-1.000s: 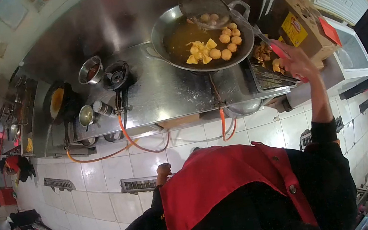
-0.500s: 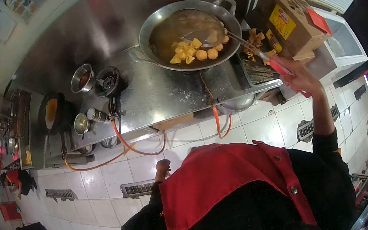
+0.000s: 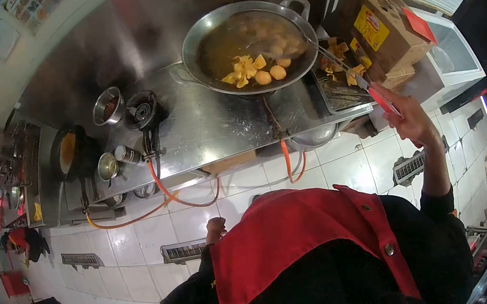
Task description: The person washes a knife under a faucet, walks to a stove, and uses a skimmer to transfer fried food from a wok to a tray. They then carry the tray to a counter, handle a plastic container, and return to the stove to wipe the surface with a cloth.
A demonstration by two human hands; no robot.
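Note:
My right hand [image 3: 410,118] is closed around the red handle of a long skimmer [image 3: 381,97]. Its metal shaft slants up and left over the rim of a large wok [image 3: 194,71], and its head lies blurred in the oil. Round golden balls [image 3: 277,72] and folded yellow wonton-like pieces [image 3: 242,70] float at the wok's near side; more balls sit dimly under the oil. Beside the wok, a rack tray [image 3: 342,96] bears fried folded pieces [image 3: 334,63]. My left hand [image 3: 215,226] hangs beside the red apron, fingers curled, with nothing visible in it.
A cardboard box [image 3: 378,22] stands right of the wok. Along the steel counter [image 3: 208,129] are a burner [image 3: 142,109], a metal bowl [image 3: 107,106], a small pot [image 3: 108,165] and a can [image 3: 127,153]. A dark pan [image 3: 67,150] sits far left. Orange hoses [image 3: 167,191] hang below.
My right hand has moved right and down, drawing the skimmer's handle with it. The skimmer's head has sunk from sight, and the floating pieces have shifted in the oil. My left hand stays put.

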